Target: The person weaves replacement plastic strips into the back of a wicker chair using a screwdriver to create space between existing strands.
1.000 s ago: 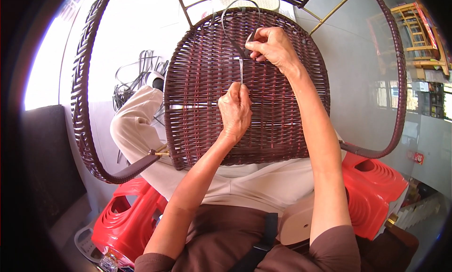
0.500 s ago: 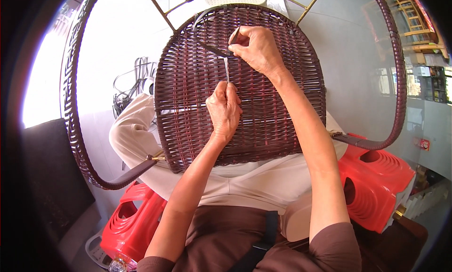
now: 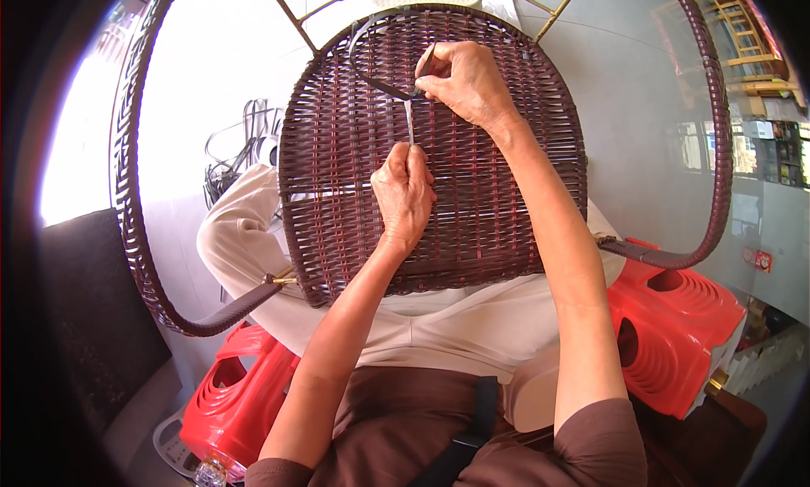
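A dark brown woven wicker seat panel (image 3: 489,192) rests on my lap, framed by curved wicker-wrapped armrests (image 3: 135,234). My left hand (image 3: 405,192) lies against the middle of the weave, pinching a thin pale metal tool (image 3: 410,124) that points upward. My right hand (image 3: 464,78) is near the panel's top, gripping a dark plastic weaving strip (image 3: 371,61) that loops up and to the left over the weave. The tool's tip sits just below the right hand's fingers.
Two red plastic stools stand under me, one at the lower left (image 3: 240,394) and one at the right (image 3: 683,318). A bundle of dark strips (image 3: 236,150) lies on the floor at left. A wooden shelf (image 3: 742,40) shows at upper right.
The chair panel has shifted slightly in view. My right hand has drawn the strip further, so its loop now lies lower over the weave. My left hand keeps the tool in place.
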`<state>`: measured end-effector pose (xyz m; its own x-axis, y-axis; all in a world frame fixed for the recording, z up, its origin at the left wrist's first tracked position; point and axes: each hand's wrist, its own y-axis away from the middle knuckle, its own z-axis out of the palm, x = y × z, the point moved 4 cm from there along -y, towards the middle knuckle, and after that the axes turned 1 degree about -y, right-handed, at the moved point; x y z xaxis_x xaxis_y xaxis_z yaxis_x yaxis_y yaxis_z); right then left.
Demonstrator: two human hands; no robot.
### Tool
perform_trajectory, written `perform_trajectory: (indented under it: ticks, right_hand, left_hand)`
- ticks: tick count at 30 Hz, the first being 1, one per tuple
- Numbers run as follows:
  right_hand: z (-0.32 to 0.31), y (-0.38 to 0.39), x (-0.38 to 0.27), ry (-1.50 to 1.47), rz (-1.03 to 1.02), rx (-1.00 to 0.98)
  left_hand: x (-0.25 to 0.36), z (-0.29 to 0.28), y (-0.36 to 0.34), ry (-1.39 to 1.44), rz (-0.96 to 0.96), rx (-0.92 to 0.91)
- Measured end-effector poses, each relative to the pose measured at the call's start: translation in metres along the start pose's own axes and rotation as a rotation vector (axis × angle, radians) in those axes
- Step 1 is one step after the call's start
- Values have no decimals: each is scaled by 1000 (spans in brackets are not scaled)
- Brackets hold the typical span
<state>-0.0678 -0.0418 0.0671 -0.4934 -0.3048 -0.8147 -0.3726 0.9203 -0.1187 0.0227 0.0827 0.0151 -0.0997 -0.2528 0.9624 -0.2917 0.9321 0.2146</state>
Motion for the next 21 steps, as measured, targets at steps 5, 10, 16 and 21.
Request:
perform_trajectory:
  ticks: [5,10,16,21]
  right_hand:
    - [-1,-5,7,-138,27,-116]
    - [0,-12,9,-178,59,-238]
    - [1,-18,18,-265,117,-341]
    - [2,-20,18,-287,313,-380]
  left_hand:
    - [1,1,1,10,-5,-4]
    - [0,-1,1,19,-19,-2]
    - [1,0,1,12,-4,-3]
    - [-1,-1,0,15,-5,7]
